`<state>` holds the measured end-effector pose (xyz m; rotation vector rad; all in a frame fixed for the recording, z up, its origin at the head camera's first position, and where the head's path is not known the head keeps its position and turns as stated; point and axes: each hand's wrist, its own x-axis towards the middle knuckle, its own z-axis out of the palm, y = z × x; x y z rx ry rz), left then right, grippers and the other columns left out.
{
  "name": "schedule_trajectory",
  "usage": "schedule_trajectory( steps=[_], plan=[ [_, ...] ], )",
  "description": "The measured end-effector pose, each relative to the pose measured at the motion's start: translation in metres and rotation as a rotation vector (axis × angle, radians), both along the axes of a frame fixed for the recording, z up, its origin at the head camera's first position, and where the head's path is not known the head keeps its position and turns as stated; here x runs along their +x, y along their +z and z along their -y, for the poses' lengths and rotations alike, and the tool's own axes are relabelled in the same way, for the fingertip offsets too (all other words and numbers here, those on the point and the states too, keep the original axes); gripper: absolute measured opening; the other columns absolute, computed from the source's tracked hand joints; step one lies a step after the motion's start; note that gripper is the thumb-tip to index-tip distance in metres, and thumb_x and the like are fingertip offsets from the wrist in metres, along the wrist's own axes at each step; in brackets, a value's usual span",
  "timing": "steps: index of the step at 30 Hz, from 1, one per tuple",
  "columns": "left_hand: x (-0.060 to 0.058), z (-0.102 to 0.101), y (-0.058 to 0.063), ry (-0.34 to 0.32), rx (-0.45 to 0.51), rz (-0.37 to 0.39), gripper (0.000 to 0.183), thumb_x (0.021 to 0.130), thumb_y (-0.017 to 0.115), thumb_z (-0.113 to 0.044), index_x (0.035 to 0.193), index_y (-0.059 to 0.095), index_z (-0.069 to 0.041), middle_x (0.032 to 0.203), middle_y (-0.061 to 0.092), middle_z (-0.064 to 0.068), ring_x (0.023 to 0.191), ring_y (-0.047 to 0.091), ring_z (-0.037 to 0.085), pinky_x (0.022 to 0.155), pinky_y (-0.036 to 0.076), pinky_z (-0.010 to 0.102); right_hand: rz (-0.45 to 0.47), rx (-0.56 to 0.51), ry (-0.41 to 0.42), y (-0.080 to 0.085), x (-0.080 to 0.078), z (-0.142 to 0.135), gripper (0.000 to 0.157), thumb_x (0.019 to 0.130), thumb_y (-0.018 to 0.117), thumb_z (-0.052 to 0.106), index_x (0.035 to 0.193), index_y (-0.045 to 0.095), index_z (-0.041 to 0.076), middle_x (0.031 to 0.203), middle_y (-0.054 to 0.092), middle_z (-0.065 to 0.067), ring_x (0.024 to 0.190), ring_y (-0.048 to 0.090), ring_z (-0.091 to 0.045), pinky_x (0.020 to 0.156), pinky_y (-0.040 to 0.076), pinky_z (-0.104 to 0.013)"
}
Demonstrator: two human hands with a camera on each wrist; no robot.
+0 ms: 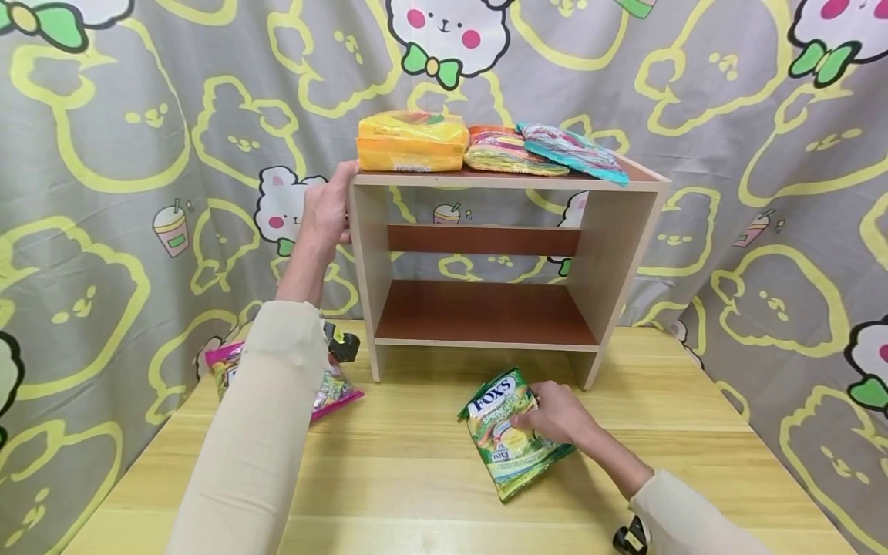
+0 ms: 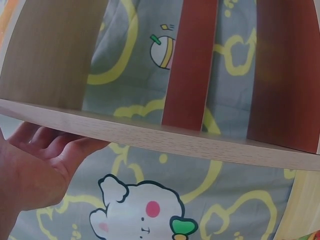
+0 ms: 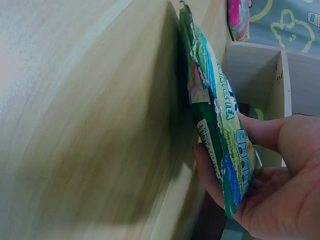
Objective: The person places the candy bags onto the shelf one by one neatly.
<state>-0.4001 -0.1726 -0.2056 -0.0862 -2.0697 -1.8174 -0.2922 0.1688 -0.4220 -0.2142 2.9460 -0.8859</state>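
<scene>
My right hand (image 1: 555,412) holds a green bag of Fox's candy (image 1: 499,432) by its right side, thumb across the printed front and fingers behind. The bag tilts over the table, in front of the shelf's lower right. From the right wrist view the candy bag (image 3: 220,115) shows edge-on, close over the wood, between thumb and fingers of the right hand (image 3: 280,175). My left hand (image 1: 326,204) grips the upper left corner of a small wooden shelf (image 1: 486,312). In the left wrist view, the left hand's (image 2: 45,165) fingers lie along the side panel's outer face, fingertips partly hidden.
On the shelf's top lie a yellow pack (image 1: 412,142), an orange-and-yellow bag (image 1: 509,150) and a teal bag (image 1: 572,150) hanging slightly over the front edge. A pink-edged candy bag (image 1: 336,393) lies on the table (image 1: 388,478), partly behind my left sleeve. A patterned curtain (image 1: 236,139) surrounds the table.
</scene>
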Motion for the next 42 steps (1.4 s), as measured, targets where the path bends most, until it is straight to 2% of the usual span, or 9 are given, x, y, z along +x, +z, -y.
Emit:
schedule_trajectory(
  steps=[4,7,19,23,26,31,33,38,42],
  plan=[
    [0.000,0.000,0.000,-0.002,-0.015,0.000,0.059,0.088,0.055,-0.072,0.073,0.055,-0.014,0.066,0.052,0.000,0.059,0.054,0.015,0.049,0.036,0.026,-0.008,-0.003,-0.001,-0.001,0.000,-0.001,0.066,0.081,0.083,0.028,0.130,0.061,-0.010,0.102,0.075,-0.013,0.083,0.062,-0.018,0.079,0.053,-0.041],
    [0.001,0.000,0.001,-0.005,-0.021,0.006,0.060,0.088,0.054,-0.073,0.076,0.056,-0.014,0.070,0.053,0.001,0.065,0.057,0.017,0.051,0.038,0.027,-0.009,-0.011,-0.004,-0.002,0.000,-0.001,0.069,0.081,0.083,0.028,0.131,0.059,-0.012,0.106,0.074,-0.016,0.081,0.060,-0.018,0.079,0.052,-0.041],
    [0.001,0.000,0.000,-0.002,-0.008,0.012,0.059,0.087,0.055,-0.072,0.071,0.052,-0.015,0.066,0.052,-0.001,0.063,0.058,0.016,0.050,0.038,0.027,0.006,-0.079,-0.022,-0.003,0.002,-0.001,0.061,0.081,0.083,0.025,0.128,0.064,-0.009,0.071,0.069,0.000,0.060,0.052,-0.015,0.068,0.045,-0.031],
    [0.001,0.000,0.001,-0.003,-0.003,0.015,0.060,0.086,0.057,-0.073,0.071,0.052,-0.015,0.064,0.053,-0.001,0.060,0.056,0.015,0.048,0.037,0.026,0.003,-0.091,-0.023,0.002,0.003,-0.002,0.061,0.082,0.082,0.024,0.128,0.062,-0.011,0.061,0.066,-0.001,0.054,0.050,-0.013,0.068,0.046,-0.031],
    [0.001,0.000,0.001,-0.008,-0.006,0.016,0.060,0.086,0.056,-0.073,0.073,0.054,-0.014,0.065,0.053,0.000,0.060,0.056,0.016,0.048,0.036,0.026,-0.019,-0.083,-0.010,0.008,0.003,-0.004,0.059,0.082,0.081,0.024,0.125,0.064,-0.012,0.064,0.068,-0.001,0.058,0.052,-0.011,0.073,0.050,-0.034],
    [0.001,0.000,0.002,-0.004,-0.012,0.010,0.060,0.087,0.055,-0.073,0.076,0.057,-0.014,0.065,0.054,-0.001,0.060,0.056,0.015,0.048,0.036,0.026,-0.036,-0.067,0.012,0.020,0.003,-0.008,0.058,0.084,0.079,0.025,0.124,0.064,-0.013,0.054,0.060,-0.005,0.052,0.042,-0.009,0.075,0.051,-0.037],
    [0.001,0.000,0.002,0.000,-0.009,0.008,0.060,0.087,0.055,-0.073,0.076,0.057,-0.014,0.064,0.053,-0.001,0.060,0.055,0.015,0.048,0.035,0.026,-0.041,-0.062,0.015,0.026,0.003,-0.010,0.049,0.085,0.078,0.026,0.119,0.069,-0.008,0.053,0.058,-0.004,0.052,0.042,-0.010,0.072,0.050,-0.036],
    [0.000,-0.001,0.002,-0.003,0.008,0.008,0.059,0.086,0.057,-0.072,0.075,0.058,-0.013,0.064,0.056,-0.001,0.058,0.055,0.014,0.047,0.036,0.024,-0.060,-0.069,0.019,0.043,0.006,-0.012,0.020,0.086,0.078,0.025,0.088,0.074,0.006,0.061,0.065,0.002,0.060,0.059,-0.013,0.062,0.047,-0.032],
    [-0.001,0.000,0.002,-0.011,0.018,0.010,0.059,0.086,0.058,-0.071,0.074,0.058,-0.013,0.063,0.056,-0.001,0.055,0.053,0.013,0.044,0.035,0.024,-0.045,-0.100,0.025,0.057,0.007,-0.014,0.018,0.087,0.076,0.026,0.087,0.073,0.008,0.063,0.067,0.001,0.057,0.062,-0.012,0.059,0.047,-0.031]
  ],
)
